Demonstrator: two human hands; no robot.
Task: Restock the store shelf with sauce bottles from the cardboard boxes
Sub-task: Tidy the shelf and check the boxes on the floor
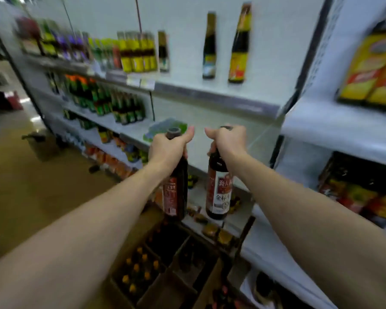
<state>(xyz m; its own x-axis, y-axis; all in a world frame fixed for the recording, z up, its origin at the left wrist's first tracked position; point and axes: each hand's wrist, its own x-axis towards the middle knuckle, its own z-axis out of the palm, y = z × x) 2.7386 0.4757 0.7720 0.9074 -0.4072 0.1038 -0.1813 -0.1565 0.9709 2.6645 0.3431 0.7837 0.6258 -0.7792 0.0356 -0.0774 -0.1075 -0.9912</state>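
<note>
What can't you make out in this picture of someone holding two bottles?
Head view only:
Neck of the dark glass bottle with red-and-white label: covered by the right hand.
Print on the dark glass bottle with red label, in the left hand: side-on, blurred.
Green and purple shelf bottles at far left: motion blur hides labels.
Yellow packs at right: cut by the frame edge.

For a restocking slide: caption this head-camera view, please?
The left hand and right hand each grip a dark sauce bottle by its neck above open cardboard boxes, facing the shelf.
</note>
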